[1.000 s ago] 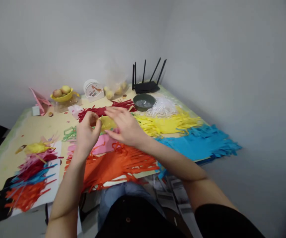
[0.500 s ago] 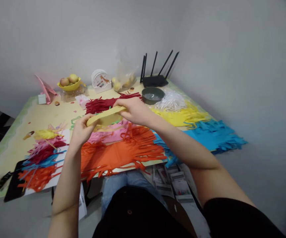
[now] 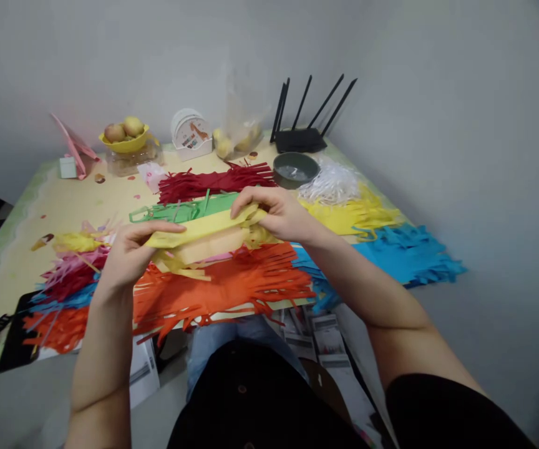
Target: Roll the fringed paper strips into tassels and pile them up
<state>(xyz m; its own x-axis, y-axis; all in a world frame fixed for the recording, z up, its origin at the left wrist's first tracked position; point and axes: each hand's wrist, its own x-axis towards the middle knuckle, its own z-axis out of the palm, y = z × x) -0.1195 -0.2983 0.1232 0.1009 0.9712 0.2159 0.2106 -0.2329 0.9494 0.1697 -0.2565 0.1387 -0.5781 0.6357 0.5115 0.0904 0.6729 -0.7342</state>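
A yellow fringed sheet (image 3: 204,227) is stretched between my two hands above the table, with loose strips hanging from it. My left hand (image 3: 126,249) pinches its left end, fingers pointing right. At the other end my right hand (image 3: 276,212) grips the sheet between thumb and curled fingers. Below lies an orange fringed sheet (image 3: 223,287), and a pink one shows only as a narrow piece. Behind the hands are a green fringed sheet (image 3: 180,211) and a dark red one (image 3: 216,182).
Blue (image 3: 405,255) and yellow fringed sheets (image 3: 344,215) lie right, near white strips (image 3: 330,181) and a dark green bowl (image 3: 295,169). A router (image 3: 300,140) stands behind. Colourful tassels (image 3: 70,280) are at left; a fruit bowl (image 3: 126,143) and coaster holder (image 3: 192,137) stand at the back.
My hands have moved apart, pulling the yellow sheet out longer and flatter. My left hand went left, my right hand slightly right. The view has shifted a little.
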